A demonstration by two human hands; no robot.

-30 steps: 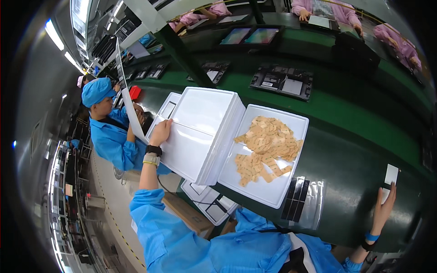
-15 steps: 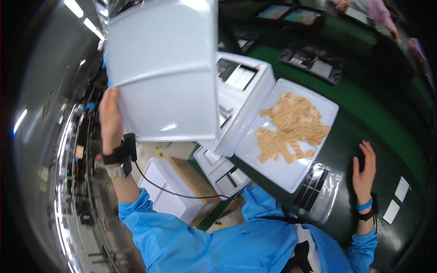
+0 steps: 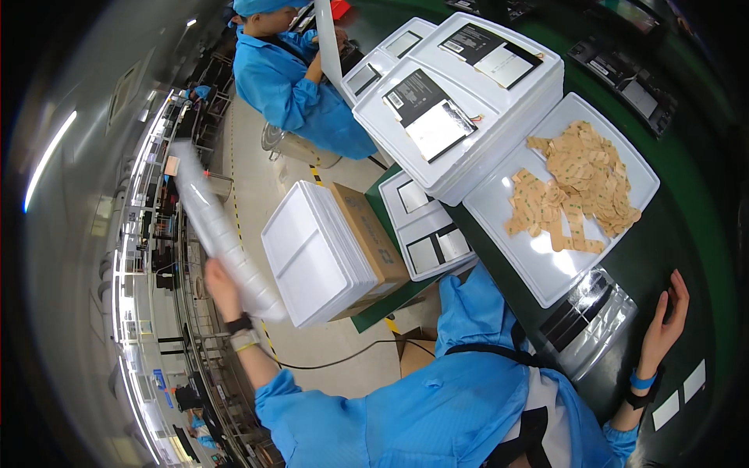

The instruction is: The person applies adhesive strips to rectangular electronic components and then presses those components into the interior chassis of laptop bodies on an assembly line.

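Note:
My left hand (image 3: pixel 222 287), out to the left, grips a white plastic tray (image 3: pixel 217 222) seen nearly edge-on and blurred. The tray is raised beside a stack of white trays (image 3: pixel 300 265) standing by a cardboard box. On the green bench my right hand (image 3: pixel 665 324) lies with fingers stretched and holds nothing. It is nearest to a clear bag with black strips (image 3: pixel 585 318) and two small white cards (image 3: pixel 693 381). Another stack of white trays (image 3: pixel 499 144) has two flat black-and-silver batteries (image 3: pixel 431 115) in its top tray. Tan paper pieces (image 3: pixel 585 183) are heaped in a white tray (image 3: pixel 550 288).
A co-worker in blue (image 3: pixel 289 93) is at the upper left, near a loose white panel. A lower tray with batteries (image 3: pixel 425 253) is beside my lap. Black device parts (image 3: pixel 624 82) lie at the far right. A cable (image 3: pixel 343 364) crosses below my left arm.
My left hand has swung the tray left and down, away from the battery stack, turning it edge-on. The batteries and co-worker are uncovered. My view has shifted; the right hand stays on the bench.

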